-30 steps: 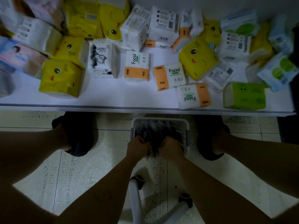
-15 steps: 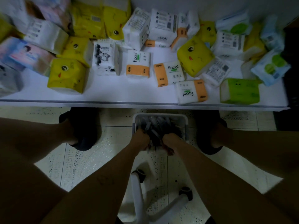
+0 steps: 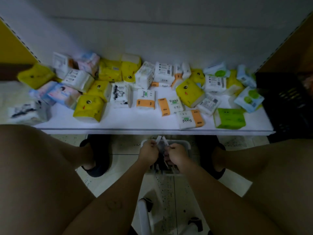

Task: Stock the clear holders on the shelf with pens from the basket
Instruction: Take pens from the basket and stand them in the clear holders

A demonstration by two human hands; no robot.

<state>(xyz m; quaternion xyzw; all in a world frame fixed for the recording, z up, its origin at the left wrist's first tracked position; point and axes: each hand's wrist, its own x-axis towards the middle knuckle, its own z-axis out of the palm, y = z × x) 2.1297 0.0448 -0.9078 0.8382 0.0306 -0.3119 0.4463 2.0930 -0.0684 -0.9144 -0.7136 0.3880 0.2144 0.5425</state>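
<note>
**Mia:** Where are the pens [image 3: 159, 139]?

**Sam:** Most of them lie in the basket [image 3: 187, 145]. It sits on the floor [image 3: 122, 164], right under the front edge of the shelf [image 3: 135, 123]. A few pens are in the hands.

**Mia:** What are the hands doing?

**Sam:** The left hand [image 3: 149, 152] and the right hand [image 3: 177, 154] are close together, just over the basket. Both have their fingers curled round pens. The pale ends stick up past the fingers and point away from the person, toward the shelf.

**Mia:** So which way must the pens go?

**Sam:** Up and forward, I think. The shelf is higher than the hands and farther from the body. The long side of each held pen points that way already, so a lift may be all they need.

**Mia:** Which hand is nearer to the shelf?

**Sam:** They look about the same, side by side.

**Mia:** Can you see the clear holders?

**Sam:** No. The shelf shows only tissue packs [image 3: 189, 94], yellow, white, green and blue. The holders may be higher up or off to the side. I cannot tell.
</note>
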